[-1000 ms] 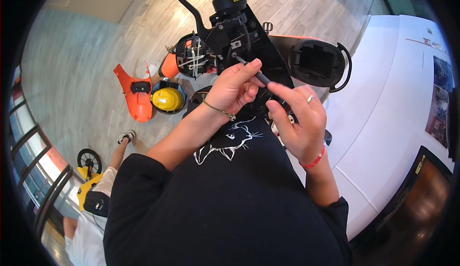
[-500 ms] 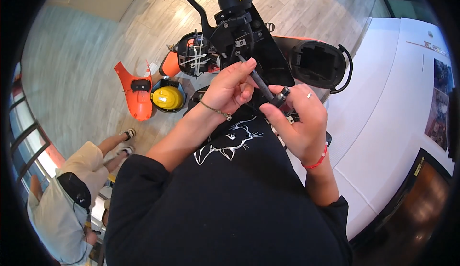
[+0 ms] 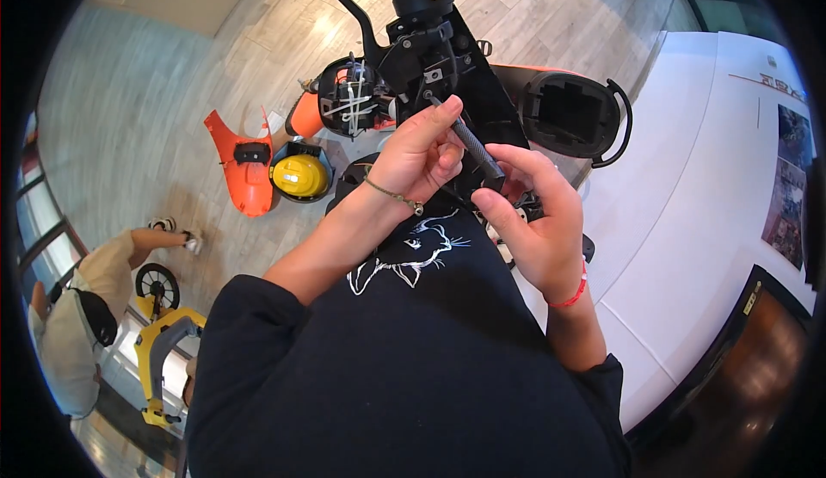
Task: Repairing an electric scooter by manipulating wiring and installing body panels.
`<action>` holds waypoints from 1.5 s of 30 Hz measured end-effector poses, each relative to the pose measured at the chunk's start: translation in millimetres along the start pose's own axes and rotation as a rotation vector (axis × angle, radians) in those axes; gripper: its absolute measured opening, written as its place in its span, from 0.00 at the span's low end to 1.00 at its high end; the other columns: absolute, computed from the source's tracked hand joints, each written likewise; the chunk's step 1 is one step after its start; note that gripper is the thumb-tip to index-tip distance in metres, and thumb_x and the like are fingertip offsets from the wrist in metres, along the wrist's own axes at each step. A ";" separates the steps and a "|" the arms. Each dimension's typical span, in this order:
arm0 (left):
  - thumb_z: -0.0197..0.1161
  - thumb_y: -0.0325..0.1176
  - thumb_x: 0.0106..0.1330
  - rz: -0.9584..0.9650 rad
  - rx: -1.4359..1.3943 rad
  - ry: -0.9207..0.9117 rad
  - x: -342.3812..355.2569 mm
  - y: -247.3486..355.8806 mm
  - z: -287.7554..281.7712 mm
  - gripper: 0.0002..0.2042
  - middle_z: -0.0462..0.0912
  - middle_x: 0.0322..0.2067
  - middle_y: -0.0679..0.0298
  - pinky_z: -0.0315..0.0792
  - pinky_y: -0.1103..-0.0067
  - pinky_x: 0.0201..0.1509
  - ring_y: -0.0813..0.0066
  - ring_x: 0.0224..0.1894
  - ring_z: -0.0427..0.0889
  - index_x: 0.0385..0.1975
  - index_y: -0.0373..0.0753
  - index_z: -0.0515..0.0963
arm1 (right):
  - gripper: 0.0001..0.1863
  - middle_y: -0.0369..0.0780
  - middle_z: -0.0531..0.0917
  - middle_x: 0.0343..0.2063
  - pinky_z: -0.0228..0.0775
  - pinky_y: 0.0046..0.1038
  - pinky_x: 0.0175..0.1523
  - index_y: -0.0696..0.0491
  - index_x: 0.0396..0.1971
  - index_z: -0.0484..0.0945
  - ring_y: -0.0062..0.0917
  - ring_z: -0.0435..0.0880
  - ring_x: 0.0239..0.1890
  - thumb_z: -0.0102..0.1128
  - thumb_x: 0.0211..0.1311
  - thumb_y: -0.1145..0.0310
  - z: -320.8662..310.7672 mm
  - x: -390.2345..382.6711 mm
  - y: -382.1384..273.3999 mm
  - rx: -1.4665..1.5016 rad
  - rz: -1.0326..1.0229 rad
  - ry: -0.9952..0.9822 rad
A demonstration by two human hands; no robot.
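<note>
Both hands close on one dark, knurled screwdriver [image 3: 471,144]: the right hand [image 3: 533,220] wraps its grip around the handle end, and the left hand [image 3: 419,155] pinches the shaft just above that. Beyond the left grip, the tip meets the black handlebar housing [image 3: 439,65] of an orange scooter [image 3: 551,108], whose brake lever [image 3: 348,13] curves away up-left.
</note>
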State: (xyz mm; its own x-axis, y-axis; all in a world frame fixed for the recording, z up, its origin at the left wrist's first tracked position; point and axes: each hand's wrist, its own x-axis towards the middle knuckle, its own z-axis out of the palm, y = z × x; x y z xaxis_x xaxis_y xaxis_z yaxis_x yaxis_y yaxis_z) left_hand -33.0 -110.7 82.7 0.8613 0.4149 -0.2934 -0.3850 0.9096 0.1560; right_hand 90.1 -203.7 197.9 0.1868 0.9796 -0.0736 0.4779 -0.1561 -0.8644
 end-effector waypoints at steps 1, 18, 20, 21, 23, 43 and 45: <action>0.53 0.44 0.68 0.004 0.022 0.055 -0.1 -0.1 4.0 0.13 0.78 0.27 0.65 0.63 0.89 0.22 0.86 0.18 0.69 0.36 0.40 0.73 | 0.18 0.36 0.77 0.28 0.68 0.18 0.34 0.56 0.46 0.74 0.18 0.73 0.28 0.63 0.53 0.75 1.3 -0.2 -0.7 0.015 0.003 0.033; 0.50 0.41 0.70 -0.059 0.181 0.010 -5.2 7.0 4.7 0.14 0.81 0.34 0.58 0.61 0.91 0.19 0.90 0.16 0.65 0.39 0.35 0.73 | 0.15 0.41 0.80 0.29 0.68 0.21 0.29 0.57 0.40 0.77 0.24 0.78 0.23 0.65 0.50 0.74 1.4 1.7 6.8 -0.282 -0.198 0.040; 0.49 0.41 0.70 -0.007 0.110 0.054 -6.0 0.2 10.8 0.14 0.81 0.36 0.58 0.63 0.91 0.21 0.90 0.17 0.66 0.41 0.34 0.73 | 0.12 0.40 0.80 0.25 0.66 0.23 0.25 0.57 0.36 0.78 0.26 0.75 0.19 0.65 0.48 0.75 6.7 5.4 3.2 -0.224 -0.190 0.104; 0.49 0.41 0.70 0.045 0.038 0.100 -6.7 -2.1 13.9 0.15 0.81 0.37 0.57 0.64 0.91 0.22 0.89 0.17 0.67 0.42 0.34 0.72 | 0.12 0.40 0.80 0.25 0.66 0.23 0.25 0.57 0.36 0.78 0.26 0.75 0.19 0.65 0.48 0.75 9.7 6.9 -0.6 -0.224 -0.192 0.104; 0.49 0.40 0.70 0.023 -0.031 0.142 -8.1 3.8 28.3 0.15 0.80 0.39 0.56 0.65 0.90 0.24 0.88 0.18 0.67 0.43 0.34 0.72 | 0.07 0.38 0.79 0.19 0.65 0.23 0.23 0.57 0.34 0.78 0.26 0.74 0.17 0.60 0.53 0.74 13.1 7.9 -8.3 -0.210 -0.129 0.149; 0.54 0.37 0.68 0.014 0.177 0.113 -3.6 1.7 13.5 0.08 0.79 0.30 0.65 0.59 0.89 0.19 0.89 0.16 0.67 0.38 0.39 0.73 | 0.14 0.30 0.71 0.14 0.55 0.14 0.21 0.59 0.43 0.75 0.09 0.68 0.17 0.44 0.67 0.67 -7.1 16.4 -2.2 0.395 0.443 -0.073; 0.56 0.37 0.66 0.040 0.138 0.116 -3.8 2.1 13.8 0.08 0.81 0.32 0.59 0.60 0.90 0.18 0.87 0.17 0.69 0.36 0.39 0.72 | 0.15 0.31 0.72 0.15 0.56 0.14 0.21 0.59 0.44 0.75 0.10 0.69 0.17 0.44 0.67 0.66 -7.0 20.3 -8.8 0.492 0.463 -0.045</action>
State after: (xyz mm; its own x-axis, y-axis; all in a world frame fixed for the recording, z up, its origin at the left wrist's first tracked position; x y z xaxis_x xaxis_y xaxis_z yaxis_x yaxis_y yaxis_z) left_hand -32.5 -110.7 97.1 0.7991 0.4580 -0.3895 -0.3625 0.8838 0.2957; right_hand 95.7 -183.3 207.5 0.2373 0.8317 -0.5020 -0.0913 -0.4954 -0.8638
